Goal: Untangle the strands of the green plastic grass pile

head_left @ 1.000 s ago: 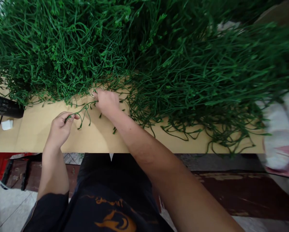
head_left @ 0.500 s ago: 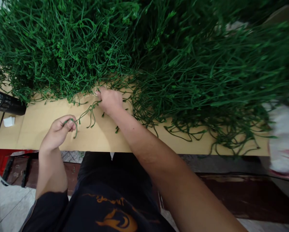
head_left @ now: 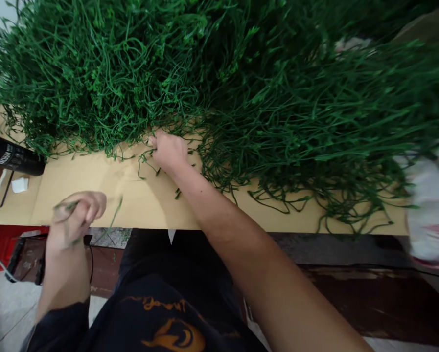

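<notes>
A big tangled heap of thin green stems (head_left: 105,83) with small forked tips, like artificial plant sprigs, covers the back of the tan table (head_left: 131,205). My right hand (head_left: 171,150) is closed at the heap's front edge. A few green stems (head_left: 142,166) stick out beside its thumb, though its fingertips are partly hidden. Near the table's front edge on the left, my left hand (head_left: 81,212) is curled in a fist and smeared by motion. Bits of a green stem show at this fist, and a blurred green strand (head_left: 115,215) hangs just right of it.
A black bottle (head_left: 13,154) lies at the left, with a small white piece (head_left: 20,185) beside it. More stems (head_left: 329,132) spread over the right side, some drooping past the front edge. A whitish bag (head_left: 430,210) sits at the far right.
My left hand has pulled away from the right one, moving left and toward my body with a stem. My right hand has stayed almost in place.
</notes>
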`<state>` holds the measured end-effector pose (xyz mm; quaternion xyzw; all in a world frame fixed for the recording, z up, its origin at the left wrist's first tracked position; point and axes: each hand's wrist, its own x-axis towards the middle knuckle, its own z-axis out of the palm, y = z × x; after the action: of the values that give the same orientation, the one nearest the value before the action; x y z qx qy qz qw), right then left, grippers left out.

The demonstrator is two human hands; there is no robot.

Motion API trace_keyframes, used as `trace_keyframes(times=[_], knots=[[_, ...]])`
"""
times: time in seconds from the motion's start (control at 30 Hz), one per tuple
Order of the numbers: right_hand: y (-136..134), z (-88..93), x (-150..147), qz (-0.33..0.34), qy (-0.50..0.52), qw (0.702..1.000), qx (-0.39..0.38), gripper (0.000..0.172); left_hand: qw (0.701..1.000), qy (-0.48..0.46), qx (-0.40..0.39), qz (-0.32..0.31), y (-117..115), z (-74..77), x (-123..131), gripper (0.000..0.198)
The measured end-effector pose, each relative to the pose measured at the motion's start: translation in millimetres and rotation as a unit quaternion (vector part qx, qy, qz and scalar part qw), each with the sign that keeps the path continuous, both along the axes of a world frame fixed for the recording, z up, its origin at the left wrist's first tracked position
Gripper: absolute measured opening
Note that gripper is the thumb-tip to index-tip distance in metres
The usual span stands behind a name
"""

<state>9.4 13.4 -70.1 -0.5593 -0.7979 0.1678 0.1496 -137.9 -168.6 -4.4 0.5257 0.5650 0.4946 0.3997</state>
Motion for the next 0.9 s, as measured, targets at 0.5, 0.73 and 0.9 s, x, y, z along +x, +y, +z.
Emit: trace_keyframes(times=[0.5,0.73,0.9], knots=[[-3,1.4,-1,0.003,-0.041,0.999,-0.005,0.034,0.977,-0.090,-0.141,0.132,83,-54.6,39,0.030],[-3,1.8,-1,0.008,-0.037,0.999,-0.005,0.035,0.976,-0.126,-0.171,0.044,80,-48.3,47,0.021],[-4,1.4,0,0.009,-0.030,1.000,-0.001,0.038,0.974,-0.092,-0.201,-0.047,68,-45.4,43,0.037]])
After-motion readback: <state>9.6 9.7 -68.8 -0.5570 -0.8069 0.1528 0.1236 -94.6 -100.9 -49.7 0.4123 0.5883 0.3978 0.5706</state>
